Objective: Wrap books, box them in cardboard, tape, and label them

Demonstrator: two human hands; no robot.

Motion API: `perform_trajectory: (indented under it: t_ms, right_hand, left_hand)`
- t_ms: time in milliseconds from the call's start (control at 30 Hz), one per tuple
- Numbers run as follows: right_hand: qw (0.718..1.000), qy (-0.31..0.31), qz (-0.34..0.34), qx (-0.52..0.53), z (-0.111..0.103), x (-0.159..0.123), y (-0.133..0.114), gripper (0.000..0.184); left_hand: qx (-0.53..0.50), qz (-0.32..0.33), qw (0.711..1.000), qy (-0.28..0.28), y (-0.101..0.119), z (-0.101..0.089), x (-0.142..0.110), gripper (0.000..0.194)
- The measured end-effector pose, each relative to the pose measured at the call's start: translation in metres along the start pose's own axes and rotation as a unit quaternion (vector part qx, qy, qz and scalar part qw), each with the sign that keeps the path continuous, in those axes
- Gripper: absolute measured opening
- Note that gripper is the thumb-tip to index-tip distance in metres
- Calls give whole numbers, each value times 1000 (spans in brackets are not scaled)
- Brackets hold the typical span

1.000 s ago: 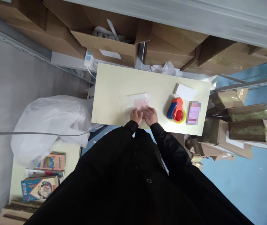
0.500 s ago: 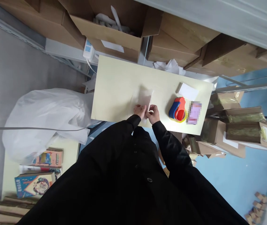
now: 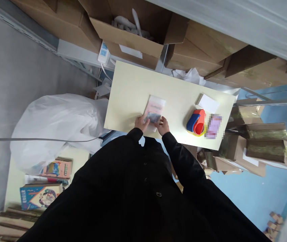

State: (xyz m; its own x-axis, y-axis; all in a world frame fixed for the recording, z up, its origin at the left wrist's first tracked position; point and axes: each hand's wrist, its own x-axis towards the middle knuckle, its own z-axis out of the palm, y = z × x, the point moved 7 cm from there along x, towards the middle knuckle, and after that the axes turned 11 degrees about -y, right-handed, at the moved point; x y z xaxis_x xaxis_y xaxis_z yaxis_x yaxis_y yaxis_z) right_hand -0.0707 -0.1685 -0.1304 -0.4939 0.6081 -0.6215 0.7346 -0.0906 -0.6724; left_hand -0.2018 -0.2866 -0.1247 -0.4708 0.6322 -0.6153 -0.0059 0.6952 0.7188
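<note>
A pink book lies cover up near the front edge of the cream table, inside a translucent white wrapping that reaches past its far and near ends. My left hand grips the near left side of the wrapped book, thumb over the edge. Opposite it, my right hand holds the near right corner with curled fingers. To the right stands a red and blue tape dispenser with a yellowish roll, apart from both hands.
Right of the dispenser lies a blurred-out purple item, with a stack of white cards behind. Open cardboard boxes line the shelf at the back. A white plastic bag and several books are at the left. Cartons pile up right.
The loose wrapping has been folded around the book, which was turned over; its printed cover now faces up. My hands have moved apart to its two sides. The head view has shifted slightly.
</note>
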Motion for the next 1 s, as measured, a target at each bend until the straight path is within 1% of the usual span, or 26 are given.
perform_trajectory:
  t_ms: [33,100,133,200,267,333,400,467,500,567,633,733,833,900,1000]
  right_hand:
    - [1000,-13,20,9,4,2,3,62]
    - [999,-15,31,3,13,10,-2,63]
    - [1000,-9,26,-3,18,15,-8,64]
    - [1000,-11,4,-9,31,29,-26,62]
    - [999,-37,-37,-5,49,48,-49,56]
    - [995,-70,-74,9,68,69,-74,52]
    - [992,-85,-84,40,86,91,-96,56]
    - [989,-92,-86,82,101,113,-115,66]
    - [986,-98,-93,102,109,122,-124,70]
    - [977,-114,-119,136,121,136,-141,75]
    - [969,-122,-141,160,128,144,-152,75]
    - [966,-126,-148,173,129,146,-156,75]
    - [969,-129,-148,149,121,132,-152,74]
    - [972,-129,-146,130,112,115,-146,73]
    - [976,-133,-136,108,99,75,-133,66]
  left_hand:
    - [-2,4,1000,-9,0,3,-1,46]
    - [1,-2,1000,-9,-3,2,-1,52]
    - [4,-10,1000,1,-6,-2,1,55]
    - [5,-25,999,31,-11,-17,10,60]
    - [-3,-19,998,66,-16,-39,23,60]
    - [-16,0,995,96,-18,-67,41,58]
    - [-32,14,992,117,-21,-97,61,58]
    - [-50,19,989,135,-24,-127,82,59]
    - [-64,21,988,141,-25,-141,91,59]
    - [-96,34,986,135,-26,-163,108,60]
    - [-119,49,985,116,-27,-178,119,61]
    - [-128,56,985,102,-30,-185,123,61]
    - [-125,62,983,121,-33,-181,111,59]
    - [-118,63,981,142,-33,-174,93,58]
    - [-99,62,979,168,-31,-164,50,52]
